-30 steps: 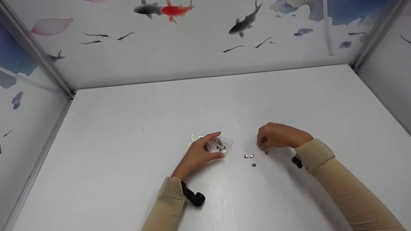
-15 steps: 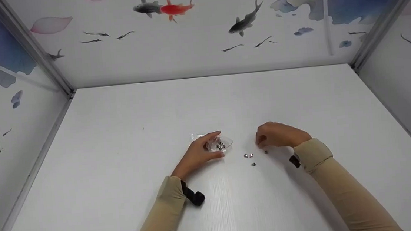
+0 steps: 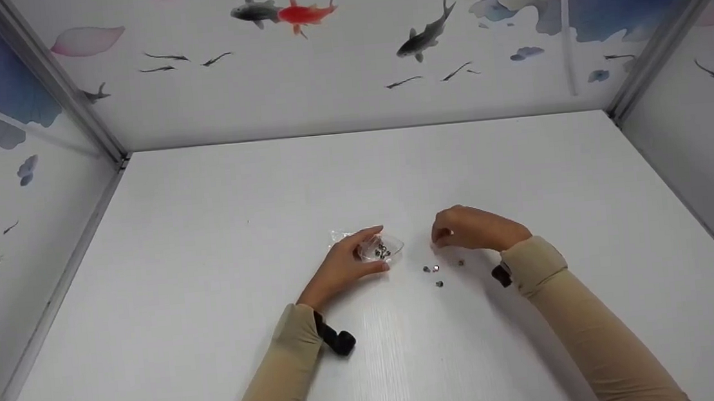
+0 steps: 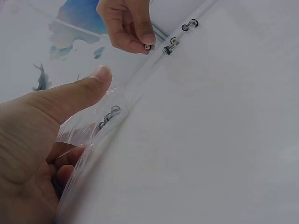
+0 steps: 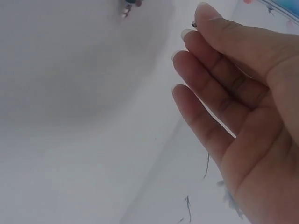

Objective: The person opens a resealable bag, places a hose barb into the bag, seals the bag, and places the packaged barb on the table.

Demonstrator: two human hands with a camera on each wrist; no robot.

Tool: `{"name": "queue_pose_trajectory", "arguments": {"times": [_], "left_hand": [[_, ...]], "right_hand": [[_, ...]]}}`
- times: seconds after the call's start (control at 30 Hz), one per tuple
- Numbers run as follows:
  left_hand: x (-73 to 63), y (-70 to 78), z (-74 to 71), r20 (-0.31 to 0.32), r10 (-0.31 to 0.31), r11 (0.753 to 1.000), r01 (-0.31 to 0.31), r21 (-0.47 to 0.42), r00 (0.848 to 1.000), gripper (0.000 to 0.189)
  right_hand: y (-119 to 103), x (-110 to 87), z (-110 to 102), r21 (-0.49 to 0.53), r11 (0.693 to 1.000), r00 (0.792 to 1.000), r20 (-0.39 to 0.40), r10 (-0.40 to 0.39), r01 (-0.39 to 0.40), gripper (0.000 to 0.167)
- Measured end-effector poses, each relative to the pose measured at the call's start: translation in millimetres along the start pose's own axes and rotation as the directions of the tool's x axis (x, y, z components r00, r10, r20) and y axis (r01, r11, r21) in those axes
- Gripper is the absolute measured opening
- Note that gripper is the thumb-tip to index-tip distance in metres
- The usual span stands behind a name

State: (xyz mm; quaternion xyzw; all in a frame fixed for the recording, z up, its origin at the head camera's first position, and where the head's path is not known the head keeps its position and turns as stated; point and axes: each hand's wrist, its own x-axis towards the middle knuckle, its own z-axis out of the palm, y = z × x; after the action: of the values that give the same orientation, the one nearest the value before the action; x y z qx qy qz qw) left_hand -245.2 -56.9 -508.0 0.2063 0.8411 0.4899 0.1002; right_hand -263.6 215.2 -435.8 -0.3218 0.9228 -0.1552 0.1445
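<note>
A clear plastic bag with several small shiny metal pieces inside lies in my left hand. Thumb and fingers curve round its sides, and its mouth faces right. In the left wrist view, the thumb stretches over the bag. To the right, my right hand is above the table. Between its thumb and a fingertip it pinches one small metal piece with a dark ring, mostly hidden by the thumb in the right wrist view. Several similar pieces lie loose on the table, below that hand.
Both hands work over a white table. A white back wall with painted fish rises behind it, and side walls stand at left and right. Each wrist wears a black camera mount.
The right hand has moved left and slightly away from me, leaving the rightmost loose piece behind. The left hand with the bag has stayed in place.
</note>
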Motion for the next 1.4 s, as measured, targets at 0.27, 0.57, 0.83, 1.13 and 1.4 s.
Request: {"name": "queue_pose_trajectory", "arguments": {"times": [0.27, 0.57, 0.83, 1.13, 1.4], "left_hand": [[0.0, 0.1, -0.8, 0.0, 0.016, 1.0, -0.016, -0.006, 1.0, 0.071], [0.1, -2.1, -1.0, 0.021, 0.019, 1.0, -0.019, 0.0, 1.0, 0.072], [-0.1, -1.4, -0.8, 0.012, 0.015, 1.0, -0.015, 0.004, 1.0, 0.072], [0.4, -1.7, -0.5, 0.001, 0.029, 1.0, -0.029, 0.002, 1.0, 0.071], [0.6, -0.8, -1.0, 0.004, 0.029, 1.0, -0.029, -0.002, 1.0, 0.071]], "right_hand": [[-12.3, 9.0, -4.9, -0.026, 0.998, 0.998, -0.029, -0.053, 0.052, 0.014], [-23.7, 18.6, -7.7, -0.038, 0.993, 0.993, -0.048, -0.111, 0.109, 0.013], [-35.6, 28.5, -8.5, -0.062, 0.986, 0.985, -0.066, -0.161, 0.157, 0.013], [-44.3, 36.5, -6.8, -0.056, 0.984, 0.982, -0.064, -0.175, 0.171, 0.014], [-45.6, 38.0, -5.1, -0.041, 0.976, 0.972, -0.094, -0.216, 0.213, 0.015]]}}
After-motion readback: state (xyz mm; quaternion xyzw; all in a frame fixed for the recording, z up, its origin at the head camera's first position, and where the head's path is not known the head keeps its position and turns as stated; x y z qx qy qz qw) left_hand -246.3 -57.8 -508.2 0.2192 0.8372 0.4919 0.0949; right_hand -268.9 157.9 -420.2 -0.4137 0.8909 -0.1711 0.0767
